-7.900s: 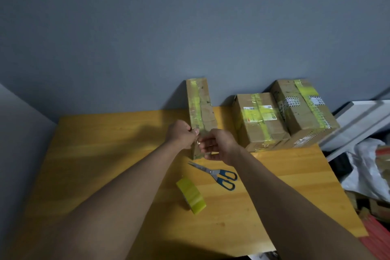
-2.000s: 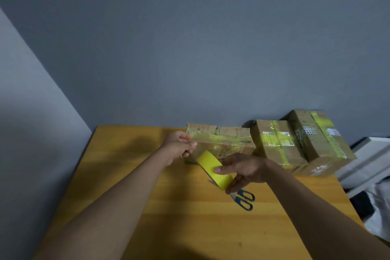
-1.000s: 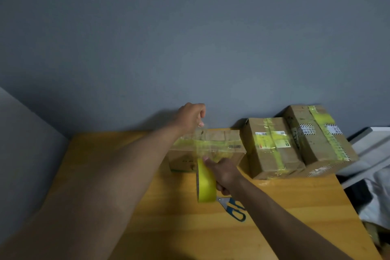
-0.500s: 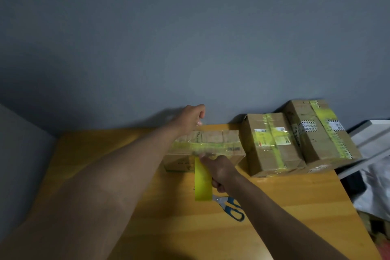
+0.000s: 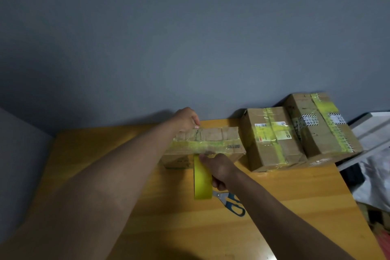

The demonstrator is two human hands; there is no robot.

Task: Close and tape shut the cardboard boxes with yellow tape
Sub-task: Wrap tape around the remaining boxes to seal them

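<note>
A flat cardboard box [image 5: 219, 137] lies on the wooden table [image 5: 105, 154], with a band of yellow tape running lengthwise across its top. My left hand [image 5: 185, 119] reaches over the box's far edge, fingers curled down onto the far top edge; whether it pinches a tape end there I cannot tell. My right hand [image 5: 219, 168] grips the yellow tape roll [image 5: 202, 179] upright against the box's near side. A strip appears to run from the roll across the box top.
Two taped cardboard boxes, one [image 5: 272, 139] and another [image 5: 322, 124], stand against the grey wall to the right. Blue-handled scissors [image 5: 233, 203] lie on the table just under my right wrist. White boards and bags [image 5: 371, 167] crowd the floor past the table's right edge.
The box went from upright to lying flat. My right hand picked up the roll and drew it down over the near side, while my left hand moved to the far edge.
</note>
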